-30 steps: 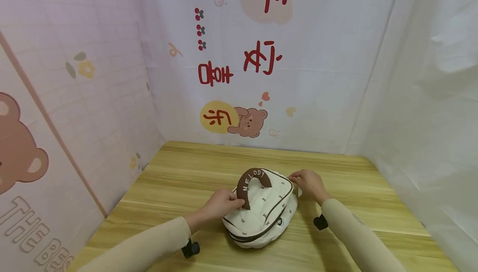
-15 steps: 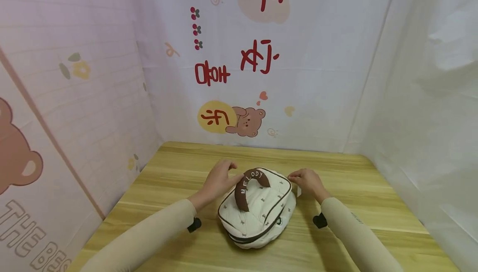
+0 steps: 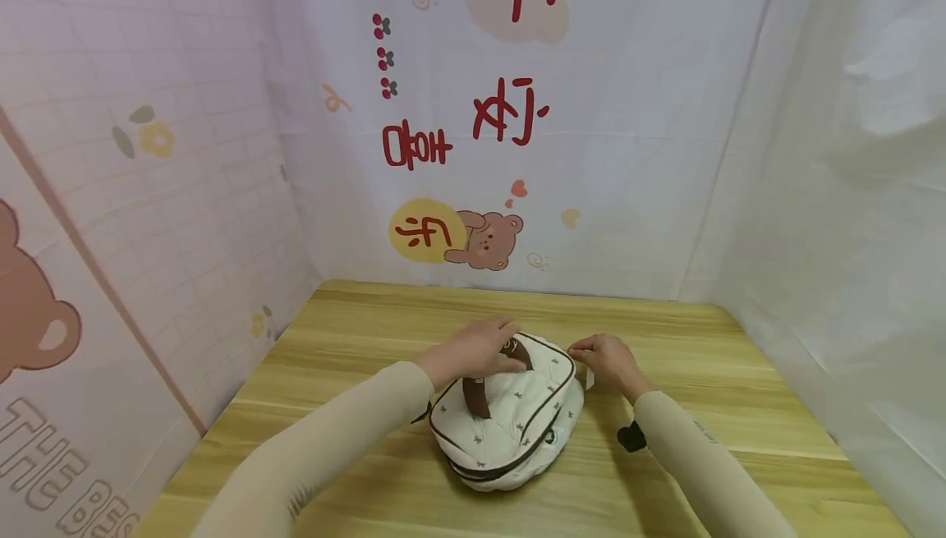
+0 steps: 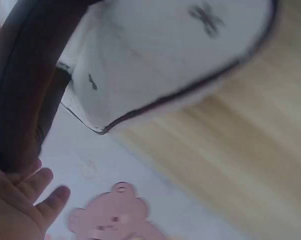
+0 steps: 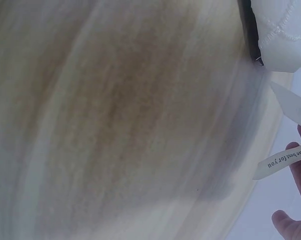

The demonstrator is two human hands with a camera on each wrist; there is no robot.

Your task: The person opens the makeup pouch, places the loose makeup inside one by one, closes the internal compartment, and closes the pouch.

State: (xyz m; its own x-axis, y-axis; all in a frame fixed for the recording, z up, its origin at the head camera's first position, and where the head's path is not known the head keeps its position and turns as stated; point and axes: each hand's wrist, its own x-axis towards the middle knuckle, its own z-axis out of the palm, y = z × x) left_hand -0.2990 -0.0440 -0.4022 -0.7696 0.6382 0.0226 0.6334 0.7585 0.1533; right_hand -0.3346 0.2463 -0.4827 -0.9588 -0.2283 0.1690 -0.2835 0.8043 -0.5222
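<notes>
A small white backpack (image 3: 510, 431) with a bow print and dark piping lies on the table. Its padded brown handle (image 3: 475, 397), lettered in white, arches up from the top. My left hand (image 3: 476, 349) lies over the handle, hiding much of it. In the left wrist view, spread fingers (image 4: 54, 200) show right at the bend of the handle. At the far right corner, my right hand (image 3: 608, 357) pinches with fingertips at the bag's edge. The right wrist view shows a printed ribbon (image 5: 280, 161) across these fingers and a white tag (image 5: 292, 106) beside them; the pinch itself is out of frame.
The wood-grain table (image 3: 355, 324) ends against a white printed cloth (image 3: 628, 152) at the back. Similar cloth hangs along both sides. A dark wrist-camera mount (image 3: 631, 438) juts below the right sleeve.
My left hand has left the handle's near end, swung to its far left, then come right over it. The right hand stays at the corner. The bag has hardly shifted.
</notes>
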